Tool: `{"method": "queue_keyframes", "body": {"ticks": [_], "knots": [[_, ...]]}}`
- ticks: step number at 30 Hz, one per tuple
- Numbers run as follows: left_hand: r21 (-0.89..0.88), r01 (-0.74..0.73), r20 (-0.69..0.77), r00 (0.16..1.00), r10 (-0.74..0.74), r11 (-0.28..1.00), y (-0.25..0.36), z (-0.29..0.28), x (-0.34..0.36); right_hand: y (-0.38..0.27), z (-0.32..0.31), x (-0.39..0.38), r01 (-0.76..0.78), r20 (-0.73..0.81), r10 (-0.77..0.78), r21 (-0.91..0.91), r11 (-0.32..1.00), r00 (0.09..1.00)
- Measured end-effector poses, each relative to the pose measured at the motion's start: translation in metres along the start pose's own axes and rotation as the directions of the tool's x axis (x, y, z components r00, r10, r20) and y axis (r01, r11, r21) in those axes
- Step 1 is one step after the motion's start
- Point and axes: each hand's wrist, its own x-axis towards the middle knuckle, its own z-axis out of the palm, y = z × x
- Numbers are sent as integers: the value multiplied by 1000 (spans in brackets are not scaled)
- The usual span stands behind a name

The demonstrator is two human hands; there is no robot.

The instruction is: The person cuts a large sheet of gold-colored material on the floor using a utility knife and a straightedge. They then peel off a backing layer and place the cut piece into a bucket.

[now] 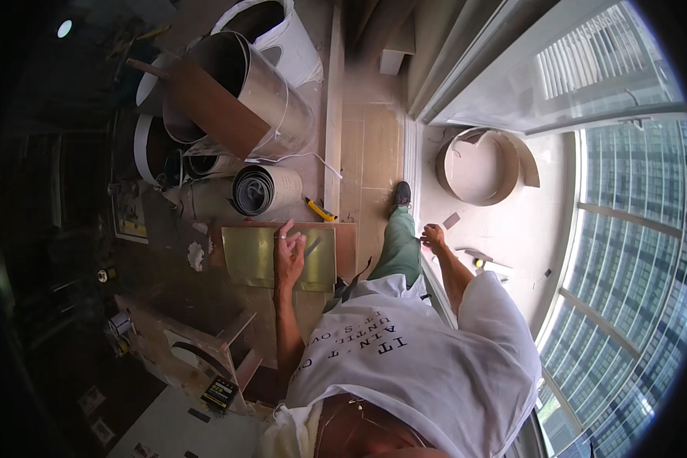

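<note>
My left hand is over a shiny gold-coloured sheet on the left, fingers loosely bent and apart, a ring on one of them. Whether it touches the sheet I cannot tell. A small dark strip shows beside that hand, against the sheet. Under the sheet lies a brown board, and just beyond is a yellow utility knife. My right hand hangs on the right by my leg, loosely open, with nothing seen in it. A small brown piece lies on the floor near it.
Rolled sheets and large cylinders stand at the far left, a brown panel leaning on them. A curled strip ring sits at the far right by tall windows. A wooden frame stands near left.
</note>
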Motion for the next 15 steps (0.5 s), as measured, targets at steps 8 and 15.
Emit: {"method": "queue_keyframes", "body": {"ticks": [8,15], "knots": [[87,-14,-88,996,21,996,100,46,88,-135,-19,56,38,120,-25,-106,994,992],[173,-147,8,989,148,974,162,98,163,-234,-11,56,56,200,-58,15,998,978]]}}
